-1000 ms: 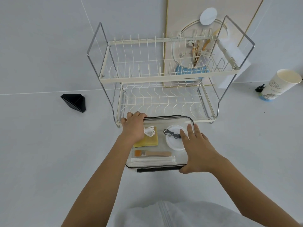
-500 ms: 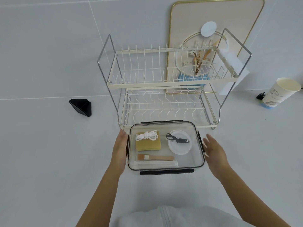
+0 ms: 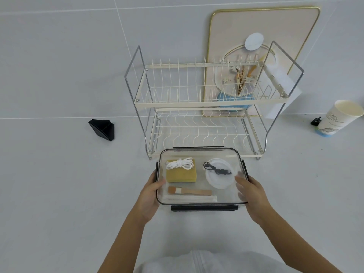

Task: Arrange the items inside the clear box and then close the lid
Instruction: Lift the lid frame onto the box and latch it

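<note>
The clear box [image 3: 200, 154] sits in front of me with its transparent lid on and black clips at the edges. Inside lie a yellow sponge [image 3: 181, 175] with a coiled white cord [image 3: 180, 164] on it, a white round dish [image 3: 219, 181] bearing a black cord [image 3: 216, 169], a small wooden brush [image 3: 190, 191] and a white stick [image 3: 191, 198]. My left hand [image 3: 150, 196] grips the box's left side, thumb on the lid. My right hand [image 3: 252, 196] grips the right side the same way.
A two-tier wire dish rack [image 3: 204, 107] stands right behind the box. A gold-rimmed board [image 3: 275, 26] leans on the wall behind it. A black wedge [image 3: 102, 129] lies to the left, a paper cup [image 3: 338, 118] and a small black clip [image 3: 315, 121] to the far right.
My hands left the top of the lid, moved out to the box's two sides, then closed in and took hold of them. My view tilted up.
</note>
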